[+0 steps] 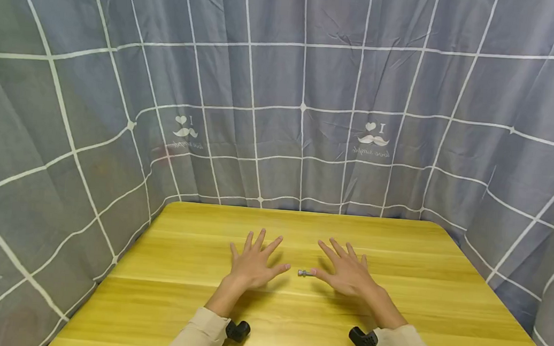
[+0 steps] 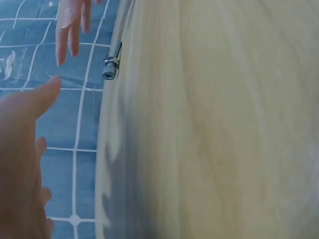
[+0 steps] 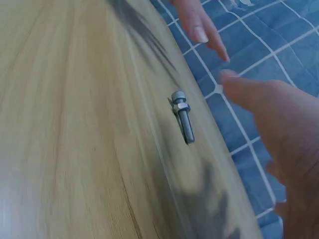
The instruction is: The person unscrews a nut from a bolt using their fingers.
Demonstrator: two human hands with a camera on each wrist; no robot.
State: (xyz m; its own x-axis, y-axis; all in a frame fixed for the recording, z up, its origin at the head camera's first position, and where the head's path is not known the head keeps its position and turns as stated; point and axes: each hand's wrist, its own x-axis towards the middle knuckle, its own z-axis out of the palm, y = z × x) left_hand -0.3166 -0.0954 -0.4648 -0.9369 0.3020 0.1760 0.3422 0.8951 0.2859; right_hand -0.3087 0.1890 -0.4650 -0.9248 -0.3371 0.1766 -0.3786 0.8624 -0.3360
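Observation:
A metal socket-head bolt with a hex nut threaded on it lies on its side on the wooden table, between the two hands. In the right wrist view the bolt shows its round head, the nut close below it and the bare shank. My left hand hovers left of the bolt, fingers spread and nothing held. To the right, my right hand is also spread and holds nothing; its thumb overlaps the shank's end in the head view. Both hands cast shadows on the wood.
The yellow wood-grain table has rounded far corners. A grey curtain with white grid lines hangs along its back and sides. Black wrist-camera mounts sit at both sleeve cuffs.

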